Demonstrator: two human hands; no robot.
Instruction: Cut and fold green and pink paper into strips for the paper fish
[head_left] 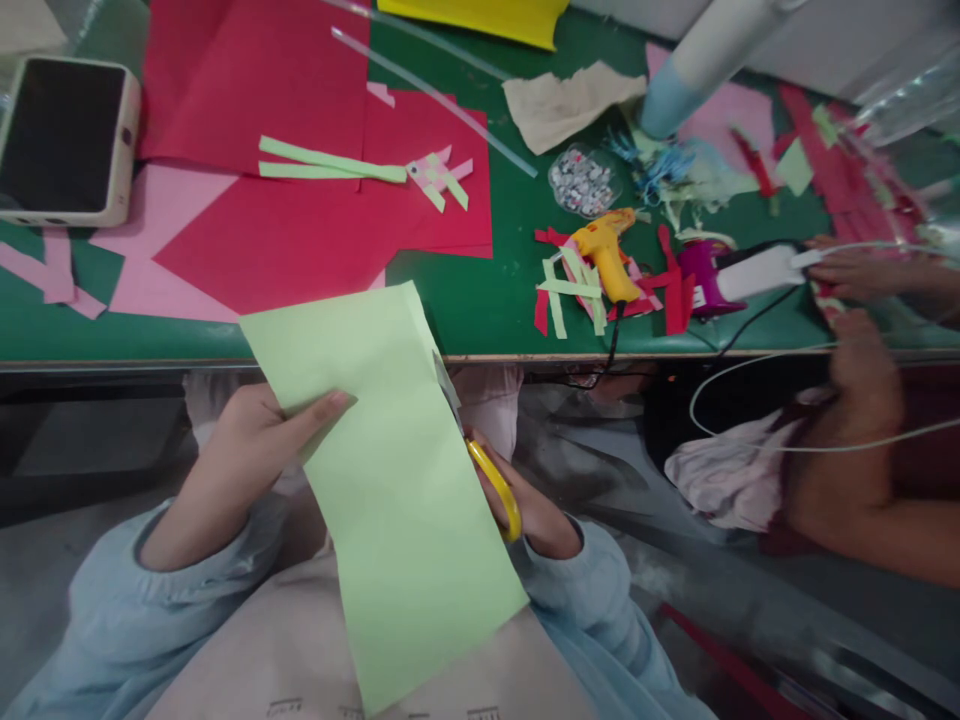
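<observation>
Under the left hand's thumb (330, 402) lies green paper (390, 470)

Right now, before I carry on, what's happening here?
The left hand grips a light green rectangular paper sheet. The right hand, partly hidden, holds yellow-handled scissors, blades at the sheet's right edge. On the green table ahead lie a woven pink-and-green paper fish shape and a yellow glue gun. Another person's hand is at the far right.

Along the worktop's (491, 315) near edge, room opens between green sheet (390, 470) and paper strips (556, 312); rightward, a cord (616, 338) obstructs.
</observation>
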